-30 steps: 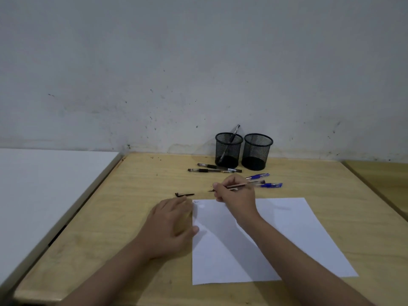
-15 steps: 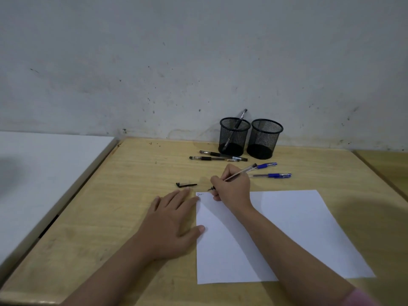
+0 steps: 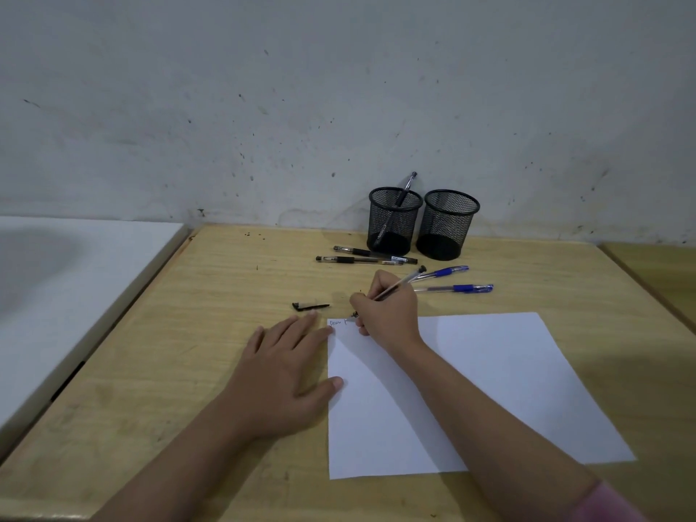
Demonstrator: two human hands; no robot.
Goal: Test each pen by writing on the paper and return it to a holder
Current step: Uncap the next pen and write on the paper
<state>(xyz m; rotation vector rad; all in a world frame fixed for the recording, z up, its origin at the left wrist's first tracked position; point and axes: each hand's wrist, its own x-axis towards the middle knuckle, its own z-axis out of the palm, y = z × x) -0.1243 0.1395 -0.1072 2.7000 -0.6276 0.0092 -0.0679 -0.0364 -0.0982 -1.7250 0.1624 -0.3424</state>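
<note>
My right hand (image 3: 389,314) grips a black pen (image 3: 399,285) with its tip on the top left corner of the white paper (image 3: 489,371), where a short line of writing (image 3: 337,322) shows. My left hand (image 3: 286,374) lies flat on the table, fingers spread, thumb and index finger touching the paper's left edge. A black pen cap (image 3: 309,306) lies just beyond my left fingertips. Two black mesh holders stand at the wall: the left holder (image 3: 393,220) has one pen in it, the right holder (image 3: 448,224) looks empty. Two black pens (image 3: 361,256) and two blue pens (image 3: 452,280) lie loose.
The wooden table (image 3: 188,333) ends at the wall behind the holders. A white surface (image 3: 67,280) adjoins it on the left, and another wooden table (image 3: 663,273) stands to the right.
My right hand brought the pen tip down to the paper's corner and a few written marks have appeared there. My left hand stayed flat beside the sheet.
</note>
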